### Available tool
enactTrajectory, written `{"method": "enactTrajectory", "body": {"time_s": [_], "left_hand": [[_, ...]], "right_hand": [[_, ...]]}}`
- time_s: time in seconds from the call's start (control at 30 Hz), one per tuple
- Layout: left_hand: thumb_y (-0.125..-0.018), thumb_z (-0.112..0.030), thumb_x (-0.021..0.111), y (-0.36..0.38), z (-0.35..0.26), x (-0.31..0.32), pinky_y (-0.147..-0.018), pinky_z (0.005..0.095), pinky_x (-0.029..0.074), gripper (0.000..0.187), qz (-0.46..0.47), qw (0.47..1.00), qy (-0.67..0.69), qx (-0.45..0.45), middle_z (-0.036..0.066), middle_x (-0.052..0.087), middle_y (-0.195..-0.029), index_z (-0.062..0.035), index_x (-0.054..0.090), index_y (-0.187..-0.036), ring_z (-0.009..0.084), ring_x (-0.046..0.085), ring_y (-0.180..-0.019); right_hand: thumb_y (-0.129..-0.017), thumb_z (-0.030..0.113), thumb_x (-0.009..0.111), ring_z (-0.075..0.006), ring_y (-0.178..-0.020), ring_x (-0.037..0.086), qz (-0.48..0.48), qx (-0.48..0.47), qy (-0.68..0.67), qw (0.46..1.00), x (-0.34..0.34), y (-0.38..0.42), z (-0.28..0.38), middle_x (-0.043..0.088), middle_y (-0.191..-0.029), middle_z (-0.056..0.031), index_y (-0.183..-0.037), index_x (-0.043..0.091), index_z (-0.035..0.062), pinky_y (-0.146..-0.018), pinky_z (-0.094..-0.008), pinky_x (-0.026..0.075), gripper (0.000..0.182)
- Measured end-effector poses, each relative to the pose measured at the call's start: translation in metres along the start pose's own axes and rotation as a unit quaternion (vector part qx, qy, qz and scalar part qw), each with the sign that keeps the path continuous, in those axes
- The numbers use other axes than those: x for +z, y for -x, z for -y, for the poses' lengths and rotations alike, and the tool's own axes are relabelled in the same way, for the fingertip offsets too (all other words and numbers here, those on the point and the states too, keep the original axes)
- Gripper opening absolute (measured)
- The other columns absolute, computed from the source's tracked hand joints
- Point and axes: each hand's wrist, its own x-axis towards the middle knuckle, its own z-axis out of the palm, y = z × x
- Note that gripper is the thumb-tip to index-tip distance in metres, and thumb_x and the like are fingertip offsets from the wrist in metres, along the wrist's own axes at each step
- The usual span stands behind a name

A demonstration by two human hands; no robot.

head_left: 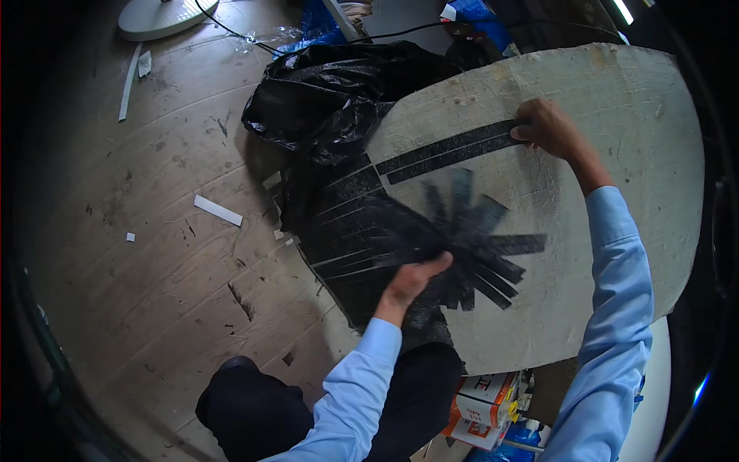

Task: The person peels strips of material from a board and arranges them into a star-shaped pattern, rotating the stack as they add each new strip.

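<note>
A large, pale, rough-faced board [554,300] with a curved edge lies in front of me. Two parallel black strips [450,150] run across its upper part. At their right end my right hand [550,132] is closed, thumb and fingers pinching the strip ends against the surface. My left hand [416,281] grips a bundle of dark strips [481,239] that fans out over the board; it is blurred by motion, and most of the fingers are hidden. More black strips [339,208] lie side by side over the board's left part.
A crumpled black plastic bag [315,100] sits at the board's upper left. White scraps [219,210] lie on the worn wooden floor [154,300]. Beneath the board's near edge is a printed carton [485,400]. A round white base [165,17] stands at the top left, with a cable beside it.
</note>
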Motion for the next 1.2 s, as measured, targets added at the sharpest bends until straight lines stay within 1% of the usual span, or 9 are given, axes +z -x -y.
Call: {"method": "enactTrajectory", "body": {"time_s": [0.1, 0.27, 0.57, 0.67, 0.7, 0.8, 0.9, 1.07, 1.2], "left_hand": [[-0.087, -0.026, 0.060, -0.011, -0.001, 0.046, -0.091, 0.0274, 0.041, 0.031, -0.022, 0.996, -0.001, -0.082, 0.004, 0.063, -0.102, -0.0023, 0.063, -0.106, 0.0156, 0.057, -0.094], [-0.087, -0.027, 0.060, -0.023, 0.018, 0.036, -0.086, 0.0268, 0.043, 0.029, -0.011, 0.999, 0.011, 0.049, 0.002, 0.062, -0.101, -0.0028, 0.063, -0.103, 0.0112, 0.054, -0.093], [-0.089, -0.038, 0.054, -0.031, 0.012, 0.032, -0.096, 0.0261, 0.035, 0.048, -0.034, 0.996, -0.020, -0.078, 0.006, 0.054, -0.119, 0.0026, 0.055, -0.116, 0.0129, 0.048, -0.108], [-0.089, -0.041, 0.053, -0.054, 0.034, 0.035, -0.097, 0.0254, 0.033, 0.054, 0.012, 0.999, 0.035, -0.017, 0.006, 0.051, -0.122, 0.0048, 0.053, -0.117, 0.0128, 0.046, -0.111], [-0.089, -0.042, 0.053, -0.055, 0.040, 0.036, -0.094, 0.0249, 0.035, 0.054, -0.007, 0.999, 0.049, 0.003, 0.005, 0.054, -0.117, 0.0047, 0.055, -0.115, 0.0119, 0.047, -0.107], [-0.087, -0.046, 0.054, -0.057, 0.032, 0.043, -0.081, 0.0223, 0.038, 0.054, -0.024, 0.998, -0.011, -0.054, 0.002, 0.058, -0.096, 0.0053, 0.062, -0.103, 0.0088, 0.047, -0.087], [-0.088, -0.038, 0.056, -0.044, 0.017, 0.035, -0.084, 0.0213, 0.040, 0.047, -0.025, 0.998, 0.008, -0.057, 0.003, 0.059, -0.105, 0.0052, 0.061, -0.106, 0.0080, 0.052, -0.094], [-0.090, -0.028, 0.056, -0.007, 0.006, 0.010, -0.086, 0.0213, 0.042, 0.037, -0.043, 0.966, 0.252, -0.032, 0.005, 0.060, -0.109, 0.0046, 0.060, -0.108, 0.0083, 0.055, -0.097], [-0.090, -0.036, 0.054, 0.030, -0.049, 0.013, -0.068, 0.0187, 0.042, 0.038, -0.181, 0.979, 0.073, 0.060, 0.002, 0.063, -0.084, 0.0002, 0.066, -0.087, 0.0046, 0.054, -0.074]], "right_hand": [[-0.075, 0.008, 0.062, -0.0293, -0.066, 0.058, -0.060, -0.071, 0.058, 0.994, 0.006, 0.003, -0.006, 0.056, -0.063, -0.0128, -0.068, 0.053, -0.0008, -0.063, -0.0375, 0.045, 0.014], [-0.075, 0.008, 0.061, -0.0312, -0.067, 0.057, -0.134, -0.198, 0.116, 0.964, 0.005, 0.041, 0.024, 0.054, -0.062, -0.0145, -0.067, 0.050, -0.0003, -0.061, -0.0404, 0.042, 0.015], [-0.072, 0.005, 0.061, -0.0295, -0.060, 0.054, -0.104, -0.080, -0.094, 0.987, 0.008, 0.059, 0.014, 0.051, -0.057, -0.0127, -0.066, 0.048, 0.0005, -0.060, -0.0365, 0.042, 0.015], [-0.077, 0.006, 0.062, -0.0180, -0.051, 0.055, -0.104, -0.266, 0.025, 0.958, 0.011, 0.111, 0.040, 0.055, -0.058, -0.0075, -0.069, 0.050, 0.0005, -0.052, -0.0314, 0.044, 0.015], [-0.078, 0.007, 0.062, -0.0150, -0.052, 0.055, -0.180, -0.289, -0.088, 0.936, 0.007, 0.114, 0.051, 0.055, -0.060, -0.0065, -0.072, 0.051, 0.0012, -0.051, -0.0285, 0.045, 0.014], [-0.083, 0.009, 0.061, -0.0081, -0.054, 0.055, -0.190, -0.203, -0.108, 0.954, -0.056, 0.136, 0.030, 0.056, -0.064, -0.0043, -0.078, 0.051, 0.0032, -0.050, -0.0208, 0.045, 0.012], [-0.083, 0.009, 0.060, -0.0076, -0.054, 0.054, -0.138, -0.163, -0.136, 0.967, -0.068, 0.157, 0.001, 0.057, -0.064, -0.0041, -0.077, 0.052, 0.0034, -0.050, -0.0207, 0.045, 0.012], [-0.081, 0.010, 0.063, -0.0091, -0.053, 0.055, -0.151, -0.127, -0.606, 0.771, 0.038, 0.176, -0.031, 0.058, -0.065, -0.0052, -0.077, 0.052, 0.0026, -0.050, -0.0217, 0.046, 0.014], [-0.084, 0.009, 0.060, -0.0117, -0.051, 0.056, -0.089, -0.008, -0.826, 0.557, 0.185, 0.196, 0.003, 0.058, -0.064, -0.0061, -0.080, 0.050, 0.0034, -0.048, -0.0226, 0.045, 0.012]]}}
